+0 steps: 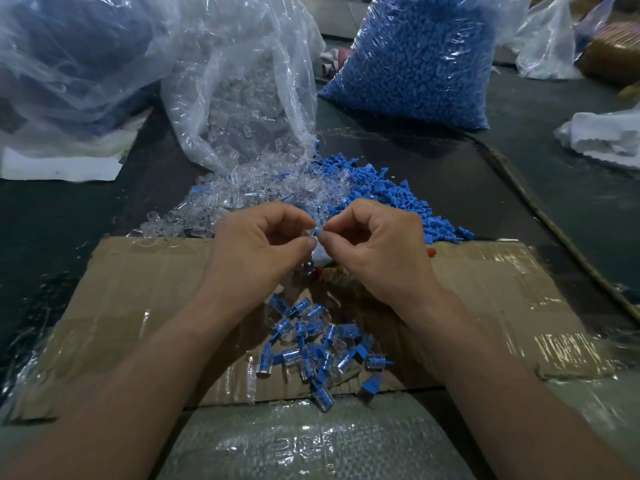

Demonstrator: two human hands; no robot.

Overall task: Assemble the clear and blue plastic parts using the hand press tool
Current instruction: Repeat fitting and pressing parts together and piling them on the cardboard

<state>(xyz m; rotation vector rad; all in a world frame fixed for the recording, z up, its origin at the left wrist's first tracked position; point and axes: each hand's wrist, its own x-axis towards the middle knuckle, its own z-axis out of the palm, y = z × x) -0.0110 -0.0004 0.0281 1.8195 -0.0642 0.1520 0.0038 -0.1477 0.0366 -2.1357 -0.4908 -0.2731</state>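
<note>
The blue plug (318, 231) is best kept square to the mouth of the clear tube (308, 234) and seated only lightly, so that it is not cocked when pressed; the press itself cannot be made out. The clear tube is pinched in the fingertips of the left hand (263, 245) and the blue plug between thumb and forefinger of the right hand (377, 244). The two parts are held touching between the hands, above the cardboard (145, 292), with the finished pieces (311, 351) nearer the body.
</note>
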